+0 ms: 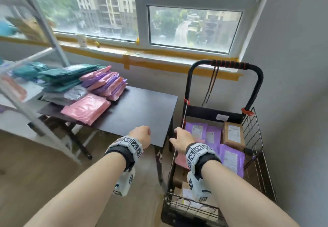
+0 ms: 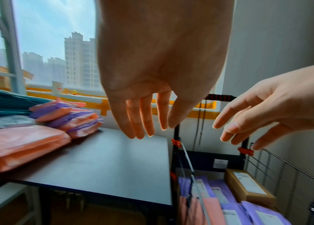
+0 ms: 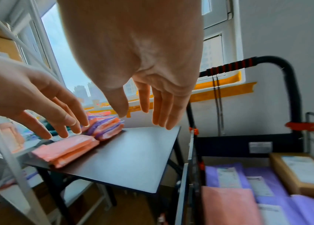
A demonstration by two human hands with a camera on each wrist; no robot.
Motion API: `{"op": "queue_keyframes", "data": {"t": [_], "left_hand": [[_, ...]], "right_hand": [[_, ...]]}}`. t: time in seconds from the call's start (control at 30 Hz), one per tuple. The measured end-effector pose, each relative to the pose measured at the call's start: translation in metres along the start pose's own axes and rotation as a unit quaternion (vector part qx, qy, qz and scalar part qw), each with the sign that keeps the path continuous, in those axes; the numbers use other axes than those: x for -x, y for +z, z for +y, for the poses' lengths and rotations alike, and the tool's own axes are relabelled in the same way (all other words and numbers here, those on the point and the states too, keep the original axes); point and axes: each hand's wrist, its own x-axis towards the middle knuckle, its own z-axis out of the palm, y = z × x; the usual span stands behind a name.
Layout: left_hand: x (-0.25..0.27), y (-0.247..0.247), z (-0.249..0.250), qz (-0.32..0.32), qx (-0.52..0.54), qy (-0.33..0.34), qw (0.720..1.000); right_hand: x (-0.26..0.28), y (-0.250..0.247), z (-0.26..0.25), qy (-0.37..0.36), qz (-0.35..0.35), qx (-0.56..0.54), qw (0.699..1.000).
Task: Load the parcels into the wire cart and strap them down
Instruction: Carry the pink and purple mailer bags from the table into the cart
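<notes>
My left hand (image 1: 142, 136) hovers over the near right corner of the dark table (image 1: 142, 106), fingers straight and relaxed (image 2: 144, 121), holding nothing. Just beside it, my right hand (image 1: 181, 139) hangs above the left edge of the black wire cart (image 1: 252, 129), also relaxed and holding nothing (image 3: 146, 112). Purple mailers (image 1: 230, 159), a pink mailer (image 1: 180, 160) and a brown box (image 1: 233, 135) lie in the cart. On the table's left side sit a pink parcel (image 1: 85, 109), a pink and purple stack (image 1: 106, 84) and green parcels (image 1: 65, 77). Dark cords (image 1: 213, 82) hang from the cart handle (image 1: 229, 64).
A white metal shelf frame (image 1: 44, 22) stands at the left, close to the table. The window sill with a paper cup (image 1: 81, 40) runs behind. The cart stands between the table and the grey wall (image 1: 292, 66) on the right. Wood floor lies below my arms.
</notes>
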Motion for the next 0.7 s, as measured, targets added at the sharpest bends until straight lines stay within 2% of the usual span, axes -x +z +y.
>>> {"op": "queue_keyframes", "data": {"t": [0.2, 0.37, 0.53, 0.7], "left_hand": [[0.005, -0.068, -0.134, 0.05, -0.014, -0.032, 0.998], [-0.008, -0.113, -0.235, 0.057, -0.022, -0.044, 0.997], [-0.037, -0.142, -0.31, 0.039, -0.024, -0.046, 0.998], [-0.08, -0.16, -0.356, 0.049, 0.009, -0.052, 0.997]], "right_hand": [[-0.026, 0.06, -0.113, -0.03, -0.037, -0.019, 0.999], [-0.061, 0.096, -0.208, -0.034, -0.028, -0.031, 0.999], [-0.098, 0.122, -0.283, -0.024, -0.026, -0.053, 0.998], [-0.146, 0.14, -0.33, -0.023, -0.032, -0.078, 0.996]]}}
